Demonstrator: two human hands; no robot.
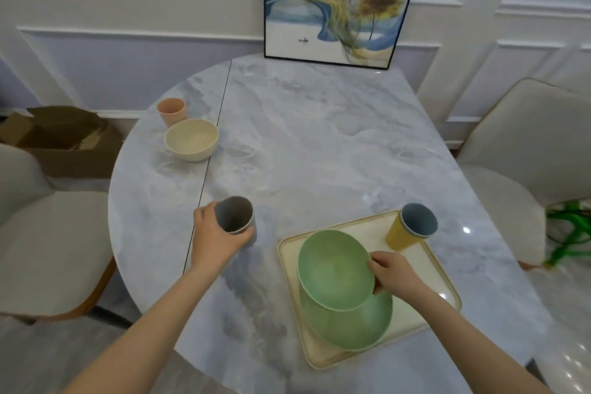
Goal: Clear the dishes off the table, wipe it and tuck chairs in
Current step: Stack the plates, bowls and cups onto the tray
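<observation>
Your left hand (215,235) is wrapped round the grey cup (235,215) near the table's (319,144) left-hand seam: the thumb lies along the cup's near left side and the fingers curl round under its front, so the cup's open mouth tips toward you above the knuckles. Whether its base touches the marble or is just off it you cannot tell from here.

Your right hand (391,272) pinches the right rim of the upper green bowl (334,269), thumb on the inside edge, the other fingers folded against the outside wall. That bowl is tilted, its left side lifted, and it sits in a second green bowl (351,326) of the same kind below it. Both stand on the cream tray (444,294) at the near right of the table.

At the tray's far corner a yellow cup (398,237) leans with a blue cup (419,220) nested in it (only the blue rim and inside show).

Far left on the table, well apart from both hands, a cream bowl (191,139) stands upright just in front of a peach cup (171,110), the two touching or nearly so.

A framed picture (339,3) leans on the wall at the table's far edge. Pale upholstered chairs stand at the left (48,233) and right (527,144), and a cardboard box (64,137) sits on the floor beyond the left one.
</observation>
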